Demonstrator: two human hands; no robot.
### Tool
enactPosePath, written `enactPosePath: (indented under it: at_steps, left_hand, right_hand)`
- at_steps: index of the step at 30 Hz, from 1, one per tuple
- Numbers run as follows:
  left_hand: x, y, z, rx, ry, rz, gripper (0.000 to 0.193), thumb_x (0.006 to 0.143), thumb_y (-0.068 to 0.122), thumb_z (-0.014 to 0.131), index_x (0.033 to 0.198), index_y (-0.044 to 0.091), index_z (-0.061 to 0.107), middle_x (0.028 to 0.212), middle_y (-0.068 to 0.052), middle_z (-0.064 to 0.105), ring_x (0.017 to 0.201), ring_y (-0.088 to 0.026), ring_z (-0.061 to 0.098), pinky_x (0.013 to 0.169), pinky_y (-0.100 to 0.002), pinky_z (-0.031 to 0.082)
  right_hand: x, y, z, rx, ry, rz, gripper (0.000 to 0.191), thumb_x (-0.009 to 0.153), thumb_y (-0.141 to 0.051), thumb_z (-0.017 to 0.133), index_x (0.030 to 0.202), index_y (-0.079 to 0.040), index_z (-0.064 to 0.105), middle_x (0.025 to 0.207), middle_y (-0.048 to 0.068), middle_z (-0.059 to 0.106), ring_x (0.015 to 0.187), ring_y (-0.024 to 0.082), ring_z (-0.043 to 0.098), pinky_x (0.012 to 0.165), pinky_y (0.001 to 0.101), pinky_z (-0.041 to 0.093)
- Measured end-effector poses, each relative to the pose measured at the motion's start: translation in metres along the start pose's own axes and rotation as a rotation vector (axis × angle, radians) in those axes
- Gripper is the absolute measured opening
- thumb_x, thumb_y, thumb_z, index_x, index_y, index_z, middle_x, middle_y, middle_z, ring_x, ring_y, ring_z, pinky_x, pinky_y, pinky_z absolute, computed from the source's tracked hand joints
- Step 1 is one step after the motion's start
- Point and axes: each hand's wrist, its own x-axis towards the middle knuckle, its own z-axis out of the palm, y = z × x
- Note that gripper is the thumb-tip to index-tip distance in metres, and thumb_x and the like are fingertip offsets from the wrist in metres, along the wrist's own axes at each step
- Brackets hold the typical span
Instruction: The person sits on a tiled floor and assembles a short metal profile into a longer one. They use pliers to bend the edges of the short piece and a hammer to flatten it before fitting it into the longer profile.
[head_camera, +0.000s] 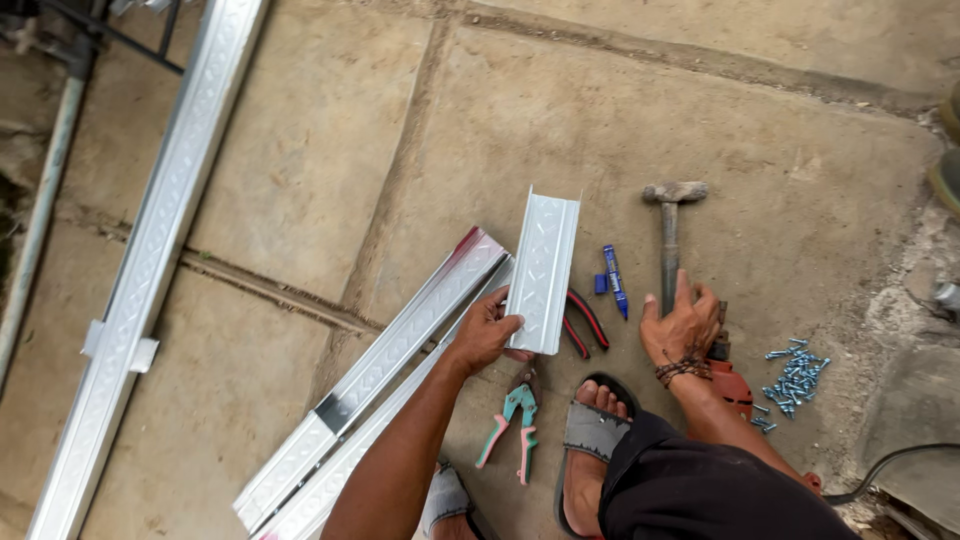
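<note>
left hand (487, 332): embossed steel channel (543, 272) | right hand (683, 325): hammer (669, 235) handle

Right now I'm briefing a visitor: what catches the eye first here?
The short silver metal channel at centre, gripped by the left hand. Beside it the right hand rests on the hammer lying on the concrete floor. At far right lies a heap of blue screws.
</note>
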Motion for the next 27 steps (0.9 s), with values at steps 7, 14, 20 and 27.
enactPosePath:
  at_steps: [7,14,20,27]
  left_hand:
    - [-0.066,-0.023,-0.002,0.784,0.411,0.364,0.067,0.083,0.014,0.071,0.144,-0.001,0.047,0.098,-0.026,0.073,0.083,-0.038,0.074,0.076,-0.047,0.06]
    - [-0.12,-0.055,0.015,1.107,0.468,0.3,0.064,0.081,0.018,0.074,0.136,0.006,0.043,0.099,-0.024,0.071,0.084,-0.046,0.07,0.074,-0.054,0.056]
    - [-0.154,-0.06,0.029,1.101,0.408,0.085,0.06,0.086,0.023,0.073,0.134,0.009,0.041,0.107,-0.023,0.069,0.088,-0.042,0.072,0.077,-0.051,0.058]
    - [-0.141,-0.062,0.021,0.49,0.382,0.072,0.095,0.073,0.042,0.077,0.15,0.006,0.032,0.142,-0.02,0.054,0.13,-0.039,0.054,0.103,-0.051,0.05]
  right_hand:
    - [0.014,-0.059,-0.035,1.038,-0.56,0.187,0.046,0.097,-0.034,0.065,0.13,-0.001,0.066,0.104,0.014,0.076,0.086,0.018,0.075,0.067,0.0293,0.059]
    - [-0.005,-0.129,-0.046,1.115,-1.002,0.353,0.037,0.094,-0.03,0.072,0.116,-0.001,0.069,0.1,0.009,0.074,0.084,0.019,0.074,0.067,0.0316,0.06]
    - [-0.03,-0.149,-0.029,1.238,-1.046,0.476,0.019,0.091,-0.02,0.076,0.093,-0.005,0.065,0.092,0.009,0.071,0.079,0.019,0.072,0.07,0.035,0.063]
    - [-0.048,-0.171,-0.066,0.983,-0.889,-0.184,0.014,0.091,-0.017,0.077,0.09,-0.006,0.069,0.082,0.008,0.073,0.075,0.022,0.07,0.066,0.0365,0.059]
